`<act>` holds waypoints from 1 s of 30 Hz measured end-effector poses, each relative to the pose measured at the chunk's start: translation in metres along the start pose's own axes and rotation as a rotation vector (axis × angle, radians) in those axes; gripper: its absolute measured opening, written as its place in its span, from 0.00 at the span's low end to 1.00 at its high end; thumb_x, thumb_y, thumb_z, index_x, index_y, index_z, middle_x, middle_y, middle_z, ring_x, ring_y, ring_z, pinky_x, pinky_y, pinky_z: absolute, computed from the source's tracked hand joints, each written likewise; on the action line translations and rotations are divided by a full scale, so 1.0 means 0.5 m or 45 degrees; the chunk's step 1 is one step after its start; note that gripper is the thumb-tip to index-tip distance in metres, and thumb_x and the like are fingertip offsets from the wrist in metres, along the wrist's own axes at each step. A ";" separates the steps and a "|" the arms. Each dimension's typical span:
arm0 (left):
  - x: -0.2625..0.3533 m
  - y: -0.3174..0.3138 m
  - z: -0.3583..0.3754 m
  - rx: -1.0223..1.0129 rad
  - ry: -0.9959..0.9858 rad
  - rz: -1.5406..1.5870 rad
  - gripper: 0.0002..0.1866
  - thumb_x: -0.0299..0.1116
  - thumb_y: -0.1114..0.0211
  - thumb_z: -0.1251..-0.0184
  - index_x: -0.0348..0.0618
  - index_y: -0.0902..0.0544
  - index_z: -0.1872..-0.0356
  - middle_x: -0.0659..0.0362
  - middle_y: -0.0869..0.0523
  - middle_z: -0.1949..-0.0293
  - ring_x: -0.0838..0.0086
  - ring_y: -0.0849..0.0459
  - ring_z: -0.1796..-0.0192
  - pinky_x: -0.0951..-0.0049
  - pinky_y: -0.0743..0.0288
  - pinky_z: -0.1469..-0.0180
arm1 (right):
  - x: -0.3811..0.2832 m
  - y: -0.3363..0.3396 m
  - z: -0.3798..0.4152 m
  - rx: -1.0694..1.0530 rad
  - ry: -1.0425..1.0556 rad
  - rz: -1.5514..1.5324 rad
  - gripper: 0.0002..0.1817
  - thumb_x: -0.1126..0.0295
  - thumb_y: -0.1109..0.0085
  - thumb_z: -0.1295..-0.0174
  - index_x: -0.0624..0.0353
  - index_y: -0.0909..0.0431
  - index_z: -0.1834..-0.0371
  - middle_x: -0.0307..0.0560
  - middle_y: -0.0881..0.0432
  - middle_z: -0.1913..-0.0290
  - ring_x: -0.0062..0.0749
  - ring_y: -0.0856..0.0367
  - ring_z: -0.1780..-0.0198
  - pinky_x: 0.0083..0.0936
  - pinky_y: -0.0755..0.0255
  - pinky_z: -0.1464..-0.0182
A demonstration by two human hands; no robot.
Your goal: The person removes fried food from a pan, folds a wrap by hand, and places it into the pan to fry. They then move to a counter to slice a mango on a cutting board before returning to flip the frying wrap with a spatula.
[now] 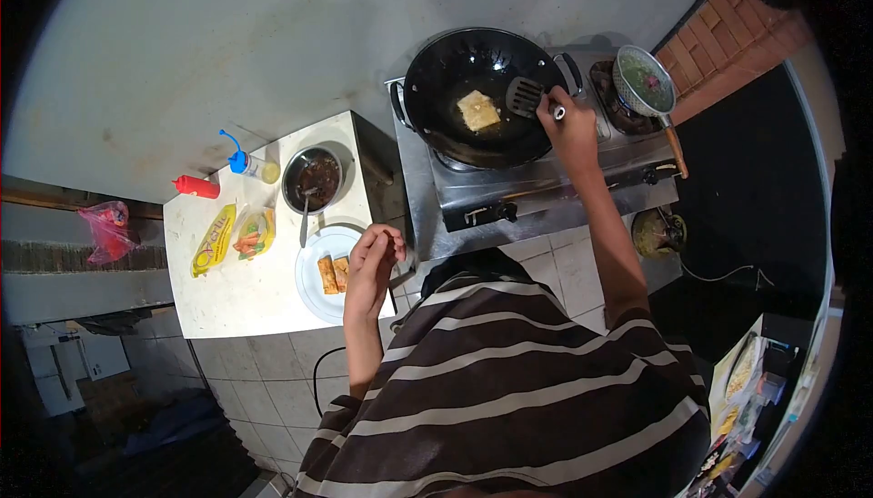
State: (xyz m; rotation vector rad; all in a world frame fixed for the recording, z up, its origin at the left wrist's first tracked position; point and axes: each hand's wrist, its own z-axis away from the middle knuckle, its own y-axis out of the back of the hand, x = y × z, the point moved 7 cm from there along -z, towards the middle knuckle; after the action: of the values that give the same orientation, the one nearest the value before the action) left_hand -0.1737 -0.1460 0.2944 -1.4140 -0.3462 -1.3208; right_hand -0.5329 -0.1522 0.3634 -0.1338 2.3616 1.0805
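My right hand [571, 130] is closed around the handle of a black slotted spatula [525, 97]. The spatula's blade is inside a black wok [455, 139], just right of a square, pale golden folded piece of food [478, 110] lying in the wok. My left hand [371, 266] hangs beside the right edge of a white plate [310, 252], its fingers curled in with nothing visible between them. On that plate lie golden-brown fried rolls [327, 275], partly behind the hand.
The wok sits on a steel gas stove [546, 191]. A strainer [644, 80] with green contents rests on the right burner. The white table [245, 302] at left holds a metal bowl [312, 180] with a spoon, a red bottle [197, 187], a blue-capped bottle [244, 163] and yellow packets [215, 241].
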 end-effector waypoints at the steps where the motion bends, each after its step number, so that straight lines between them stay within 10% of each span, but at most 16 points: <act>1: 0.002 0.001 -0.001 0.017 -0.006 -0.030 0.11 0.37 0.45 0.25 0.38 0.24 0.56 0.61 0.22 0.65 0.76 0.25 0.63 0.75 0.31 0.56 | 0.000 -0.005 -0.001 -0.052 -0.023 0.014 0.08 0.71 0.36 0.41 0.62 0.24 0.66 0.54 0.18 0.72 0.50 0.16 0.70 0.37 0.26 0.69; 30: 0.007 0.015 -0.002 -0.009 -0.021 0.069 0.09 0.33 0.46 0.24 0.37 0.23 0.54 0.61 0.21 0.63 0.78 0.24 0.61 0.77 0.29 0.56 | -0.007 0.027 -0.047 0.103 -0.084 -0.150 0.09 0.67 0.38 0.40 0.62 0.23 0.68 0.56 0.20 0.78 0.51 0.17 0.72 0.38 0.27 0.69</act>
State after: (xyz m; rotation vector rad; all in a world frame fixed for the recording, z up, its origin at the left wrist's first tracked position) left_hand -0.1671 -0.1511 0.2934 -1.4315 -0.3123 -1.2683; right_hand -0.5443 -0.1606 0.3869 -0.2016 2.3038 0.9188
